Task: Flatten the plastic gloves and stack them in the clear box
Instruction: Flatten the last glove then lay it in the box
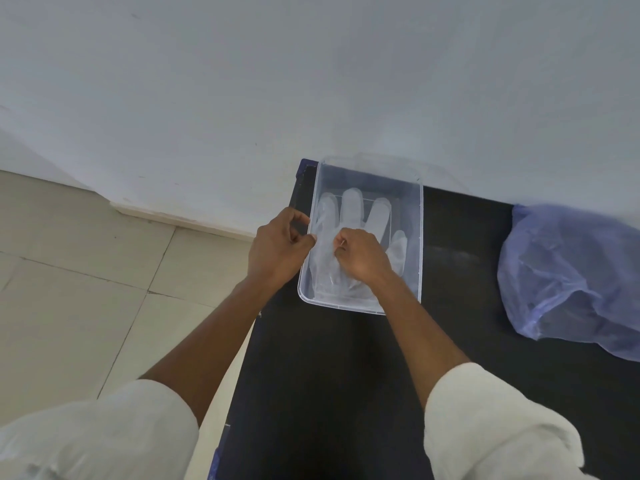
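A clear plastic box (417, 216) sits at the far left corner of a black table (346, 368). Inside it lies a translucent plastic glove (353, 211), spread flat with its fingers pointing away from me. My left hand (277, 249) is at the box's left wall, its thumb and fingers pinched at the rim and the glove's edge there. My right hand (362, 256) is inside the box on the glove's palm, fingers curled and pinching the plastic. The glove's cuff is partly hidden under my right wrist.
A crumpled bluish plastic bag (568, 278) lies on the table at the right. A white wall rises just behind the box. Left of the table's edge is beige tiled floor (86, 271).
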